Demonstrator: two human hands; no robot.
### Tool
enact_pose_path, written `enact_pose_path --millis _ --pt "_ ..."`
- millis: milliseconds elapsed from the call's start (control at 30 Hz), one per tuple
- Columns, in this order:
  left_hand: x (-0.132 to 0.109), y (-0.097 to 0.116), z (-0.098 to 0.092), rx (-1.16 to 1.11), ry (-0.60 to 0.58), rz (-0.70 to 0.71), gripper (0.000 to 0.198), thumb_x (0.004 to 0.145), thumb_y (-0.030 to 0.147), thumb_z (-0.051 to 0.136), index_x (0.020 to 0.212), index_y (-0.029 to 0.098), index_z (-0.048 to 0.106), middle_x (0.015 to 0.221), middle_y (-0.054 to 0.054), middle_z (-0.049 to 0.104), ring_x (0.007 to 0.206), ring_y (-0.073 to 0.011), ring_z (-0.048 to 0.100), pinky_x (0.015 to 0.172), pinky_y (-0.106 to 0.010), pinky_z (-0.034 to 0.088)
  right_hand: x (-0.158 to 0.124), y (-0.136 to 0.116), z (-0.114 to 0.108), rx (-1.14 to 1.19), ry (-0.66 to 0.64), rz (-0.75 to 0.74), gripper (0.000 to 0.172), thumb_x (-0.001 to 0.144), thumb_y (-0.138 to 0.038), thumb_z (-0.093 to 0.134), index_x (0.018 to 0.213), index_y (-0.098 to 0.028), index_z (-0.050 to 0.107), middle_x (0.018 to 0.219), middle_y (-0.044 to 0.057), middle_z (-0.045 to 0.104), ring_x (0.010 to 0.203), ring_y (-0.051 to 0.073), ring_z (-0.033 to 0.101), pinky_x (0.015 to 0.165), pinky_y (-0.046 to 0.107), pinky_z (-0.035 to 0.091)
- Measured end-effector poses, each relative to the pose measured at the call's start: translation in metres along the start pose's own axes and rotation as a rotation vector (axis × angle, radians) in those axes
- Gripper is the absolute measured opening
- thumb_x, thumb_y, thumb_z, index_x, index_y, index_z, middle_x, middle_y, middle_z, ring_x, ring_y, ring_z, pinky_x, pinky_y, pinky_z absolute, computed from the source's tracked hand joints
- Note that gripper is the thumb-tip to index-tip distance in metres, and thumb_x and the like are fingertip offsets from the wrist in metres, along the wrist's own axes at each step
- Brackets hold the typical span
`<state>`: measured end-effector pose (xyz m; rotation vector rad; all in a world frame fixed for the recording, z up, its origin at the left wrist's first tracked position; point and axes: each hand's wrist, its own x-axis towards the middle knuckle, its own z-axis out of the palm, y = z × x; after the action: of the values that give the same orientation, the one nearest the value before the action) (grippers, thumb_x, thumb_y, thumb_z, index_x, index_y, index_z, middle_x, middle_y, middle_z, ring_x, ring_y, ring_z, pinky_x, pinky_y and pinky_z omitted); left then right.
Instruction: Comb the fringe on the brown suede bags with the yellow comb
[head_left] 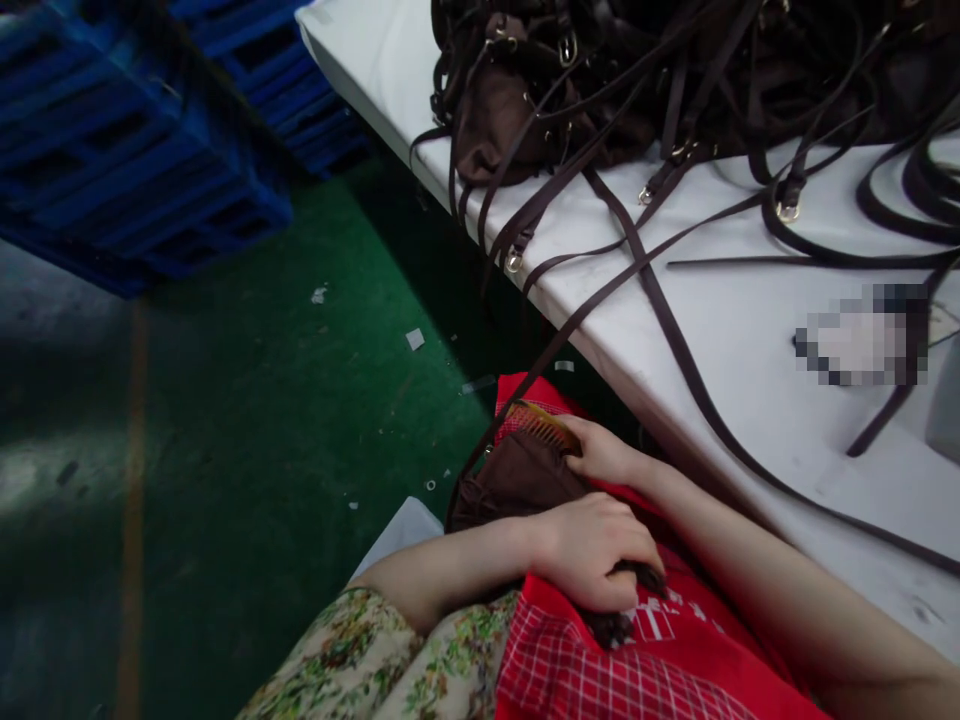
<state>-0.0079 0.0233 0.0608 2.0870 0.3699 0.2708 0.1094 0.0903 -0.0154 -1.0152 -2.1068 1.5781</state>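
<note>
A dark brown cloth bag (517, 480) lies across my lap, over a red apron (697, 640) with a checked part. My left hand (592, 550) is closed on a gathered dark part of the bag, near the apron's printed front. Beyond it, my right hand (604, 452) grips an amber comb (541, 424). The comb's teeth point toward the bag's far edge and lie against or just over it; I cannot tell which. A long brown strap (570, 325) runs from beside the bag up onto the table. My right fingertips are partly hidden.
A white table (750, 350) stands to the right, its edge close to my right arm. On it lies a heap of dark brown bags (510, 120) with tangled buckled straps, some hanging over the edge. Blue pallets (135, 140) are stacked at far left. Scraps (415, 339) litter the green floor.
</note>
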Motion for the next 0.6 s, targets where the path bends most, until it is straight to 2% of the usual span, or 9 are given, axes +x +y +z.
enact_pose_path --millis 167,233,300,367,433,500,533,567,600 --pt "0.003 -0.007 0.01 -0.067 0.034 0.039 0.021 0.074 0.022 0.051 0.091 0.018 0.063 0.101 -0.005 0.069 0.093 -0.02 0.062 0.091 -0.031 0.046 0.046 0.006 0.017 0.031 -0.179 0.062 0.074 0.057 -0.002 0.053 0.13 -0.017 0.052 0.12 0.005 0.064 0.109 0.021 0.058 0.098 0.034 0.042" --pt "0.0 -0.005 0.014 -0.081 0.128 0.056 0.018 0.074 0.021 0.05 0.087 0.019 0.062 0.095 -0.004 0.069 0.088 -0.0192 0.063 0.088 -0.031 0.047 0.054 0.005 0.017 0.049 -0.227 0.136 0.059 0.057 -0.005 0.055 0.115 -0.016 0.063 0.101 0.002 0.07 0.094 0.02 0.063 0.086 0.031 0.048" --pt "-0.006 -0.003 0.014 -0.062 0.409 0.009 0.014 0.076 0.021 0.046 0.083 0.02 0.058 0.09 -0.005 0.068 0.086 -0.0189 0.062 0.087 -0.031 0.047 0.056 0.003 0.013 0.035 -0.228 0.193 0.031 0.061 -0.011 0.055 0.089 -0.014 0.069 0.075 0.0 0.069 0.075 0.019 0.063 0.071 0.028 0.05" --pt "-0.017 -0.005 0.007 -0.006 0.883 -0.119 0.014 0.082 0.025 0.04 0.082 0.02 0.053 0.09 -0.009 0.064 0.088 -0.0202 0.06 0.089 -0.035 0.045 0.051 0.0 0.005 0.015 -0.205 0.215 0.013 0.065 -0.017 0.055 0.071 -0.013 0.065 0.062 0.0 0.063 0.065 0.017 0.06 0.062 0.026 0.048" --pt "-0.031 -0.017 -0.007 0.036 1.38 -0.289 0.021 0.089 0.03 0.032 0.084 0.019 0.049 0.093 -0.011 0.06 0.091 -0.0212 0.057 0.09 -0.038 0.043 0.043 -0.004 -0.004 0.033 -0.174 0.226 0.012 0.067 -0.021 0.054 0.071 -0.014 0.062 0.064 0.0 0.063 0.064 0.015 0.058 0.06 0.024 0.046" --pt "-0.045 -0.04 -0.023 0.02 1.716 -0.469 0.026 0.092 0.033 0.027 0.087 0.019 0.048 0.093 -0.011 0.057 0.092 -0.0203 0.055 0.09 -0.037 0.043 0.034 -0.008 -0.011 0.09 -0.14 0.242 0.017 0.069 -0.025 0.052 0.079 -0.014 0.061 0.067 -0.001 0.062 0.059 0.012 0.056 0.056 0.022 0.045" --pt "-0.051 -0.054 -0.031 -0.018 1.793 -0.558 0.027 0.093 0.034 0.027 0.086 0.019 0.049 0.091 -0.01 0.056 0.091 -0.0199 0.054 0.09 -0.037 0.043 0.029 -0.01 -0.014 0.126 -0.119 0.257 0.02 0.07 -0.027 0.051 0.084 -0.015 0.06 0.065 -0.002 0.061 0.053 0.01 0.053 0.052 0.021 0.043" --pt "-0.056 -0.068 -0.038 -0.086 1.786 -0.628 0.026 0.091 0.034 0.031 0.085 0.018 0.051 0.09 -0.009 0.057 0.09 -0.02 0.055 0.091 -0.037 0.043 0.026 -0.013 -0.016 0.157 -0.094 0.273 0.023 0.071 -0.028 0.049 0.087 -0.015 0.058 0.06 -0.004 0.058 0.047 0.009 0.049 0.046 0.02 0.04" --pt "-0.059 -0.082 -0.044 -0.217 1.71 -0.66 0.024 0.089 0.033 0.036 0.082 0.017 0.053 0.087 -0.009 0.059 0.089 -0.0201 0.056 0.091 -0.037 0.043 0.022 -0.015 -0.017 0.192 -0.065 0.29 0.024 0.071 -0.03 0.048 0.089 -0.016 0.056 0.054 -0.006 0.053 0.041 0.008 0.043 0.041 0.018 0.036"
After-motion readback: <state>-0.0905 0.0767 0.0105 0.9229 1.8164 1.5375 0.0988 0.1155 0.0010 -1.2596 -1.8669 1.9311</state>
